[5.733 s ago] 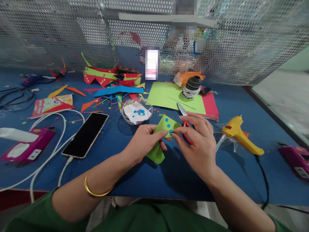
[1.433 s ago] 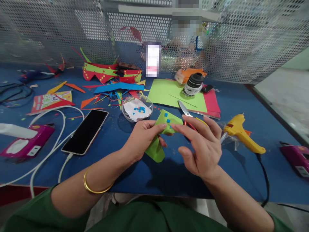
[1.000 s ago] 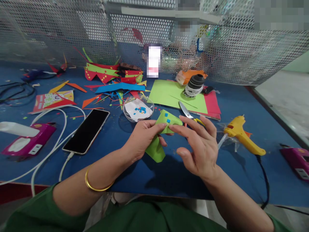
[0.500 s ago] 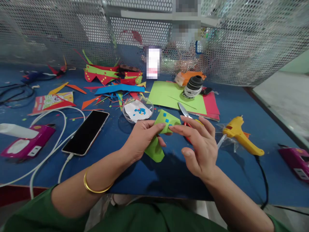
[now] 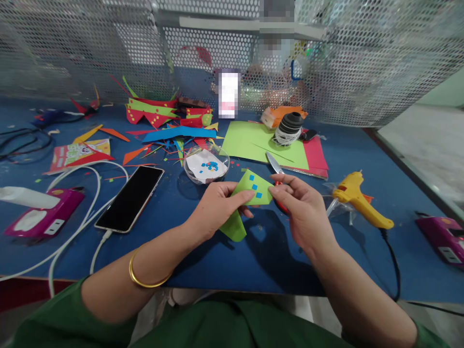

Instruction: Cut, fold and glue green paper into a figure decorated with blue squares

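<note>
My left hand [image 5: 213, 210] is closed on a folded light-green paper piece [image 5: 243, 182], thumb on top and fingers underneath. Three small blue paper squares [image 5: 254, 187] run in a slanting row across its upper face, while a lower flap of it hangs below the hand. At the paper's right corner, my right hand [image 5: 308, 212] has thumb and fingertips pinched together on the edge. Just beyond the hands, a clear round dish [image 5: 186, 166] holds white paper with loose blue bits. Scissors [image 5: 274, 163] with red handles lie behind my right fingers, partly covered.
A yellow glue gun [image 5: 357, 198] lies to the right, its cord trailing to the table edge. To the left are a phone [image 5: 130, 199] on a white cable and a purple power strip [image 5: 39, 217]. Red-and-green paper masks [image 5: 152, 113], paper scraps and coloured sheets [image 5: 246, 142] lie farther back.
My right hand has gone from spread fingers over the lowest blue square to a pinch at the paper's right corner. The paper has tilted slightly, baring all three squares.
</note>
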Available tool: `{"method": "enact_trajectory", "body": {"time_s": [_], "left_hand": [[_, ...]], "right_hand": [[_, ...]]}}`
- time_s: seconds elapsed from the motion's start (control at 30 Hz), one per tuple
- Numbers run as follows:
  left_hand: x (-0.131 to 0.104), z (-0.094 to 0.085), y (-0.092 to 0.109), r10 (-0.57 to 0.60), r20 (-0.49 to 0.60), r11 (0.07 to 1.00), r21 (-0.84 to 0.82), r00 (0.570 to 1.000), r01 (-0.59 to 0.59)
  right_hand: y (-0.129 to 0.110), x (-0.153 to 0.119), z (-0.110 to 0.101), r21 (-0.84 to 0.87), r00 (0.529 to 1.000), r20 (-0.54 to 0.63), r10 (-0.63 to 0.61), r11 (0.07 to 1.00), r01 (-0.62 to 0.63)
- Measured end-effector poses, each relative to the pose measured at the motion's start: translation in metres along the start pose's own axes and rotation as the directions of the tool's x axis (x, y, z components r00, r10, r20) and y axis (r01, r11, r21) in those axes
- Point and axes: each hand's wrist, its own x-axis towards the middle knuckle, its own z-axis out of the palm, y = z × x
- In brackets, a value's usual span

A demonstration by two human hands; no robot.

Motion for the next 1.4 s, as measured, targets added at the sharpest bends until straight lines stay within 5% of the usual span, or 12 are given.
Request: {"method": "enact_trajectory", "body": {"time_s": [0.3,1.4], "left_hand": [[0.0032,-0.0013,-0.0077,0.039,-0.007,0.999,0.018,0.999,-0.039],[0.0052,-0.0053,-0.0039,0.052,0.010,0.994,0.095,0.999,-0.052]], "right_hand": [[0.0047,-0.0070,0.0046,-0.098,0.994,0.022,-0.104,0.990,0.105],[0.0024,-0.0037,0.0037,-0.012,0.995,-0.052,-0.079,0.997,0.079]]}}
